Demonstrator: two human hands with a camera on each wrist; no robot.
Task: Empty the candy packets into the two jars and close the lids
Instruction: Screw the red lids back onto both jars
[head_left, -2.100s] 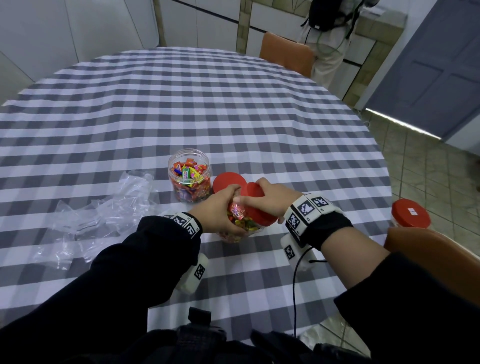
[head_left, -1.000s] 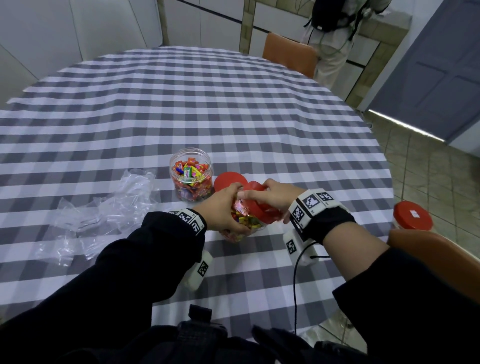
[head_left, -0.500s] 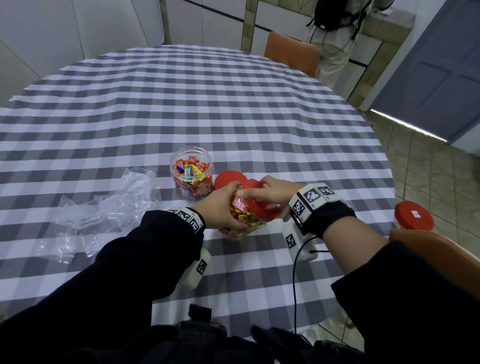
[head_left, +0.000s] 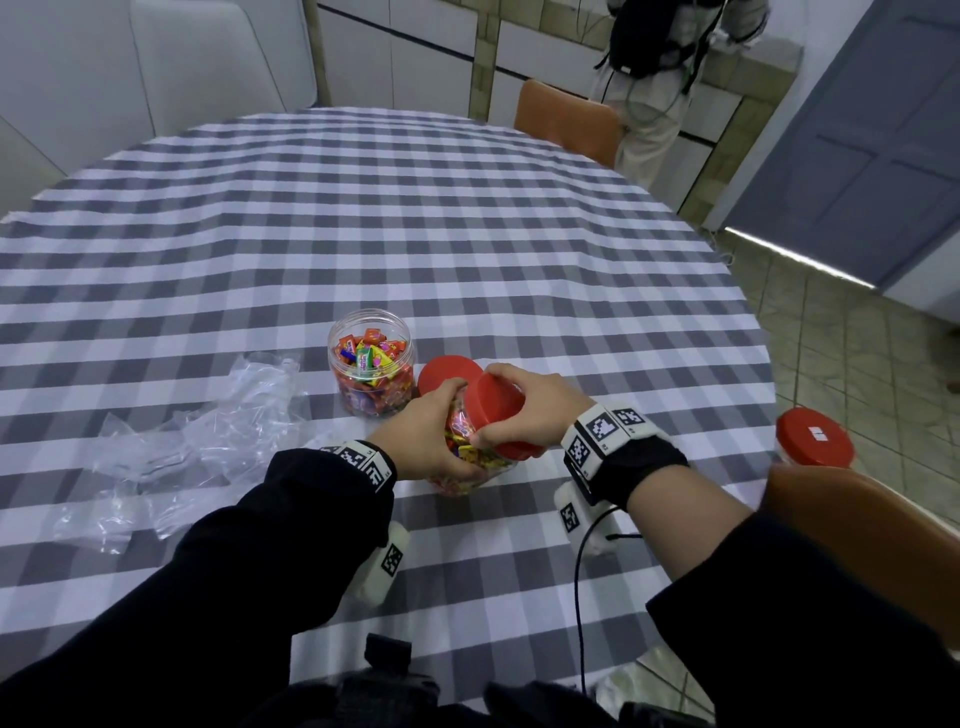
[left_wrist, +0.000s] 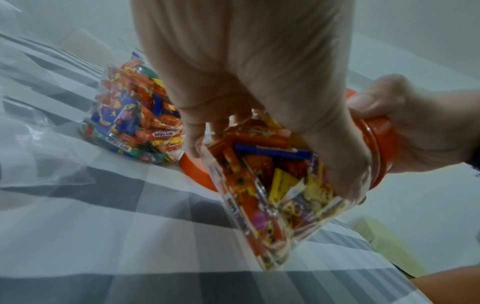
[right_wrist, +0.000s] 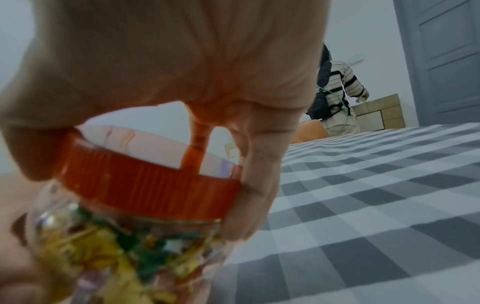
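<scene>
A clear jar (head_left: 475, 470) full of candy is tilted toward my right, just above the checked table. My left hand (head_left: 426, 441) grips its body (left_wrist: 272, 181). My right hand (head_left: 524, 410) is wrapped round the red lid (head_left: 493, 410) that sits on its mouth, fingers down over the ribbed rim (right_wrist: 145, 185). A second jar (head_left: 370, 361) of candy stands open and upright just behind, to the left (left_wrist: 135, 127). Its red lid (head_left: 441, 371) lies flat on the cloth beside it, partly hidden by my hands.
Several empty clear packets (head_left: 197, 441) lie crumpled at the left. A third red-lidded jar (head_left: 813, 436) stands off the table at the right, by an orange chair back (head_left: 872, 525). A person (head_left: 670, 52) stands at the far counter behind another orange chair (head_left: 566, 122).
My right hand has turned on the lid, its fingers shifting round the rim. The jar has stayed tilted in my left hand at the same spot.
</scene>
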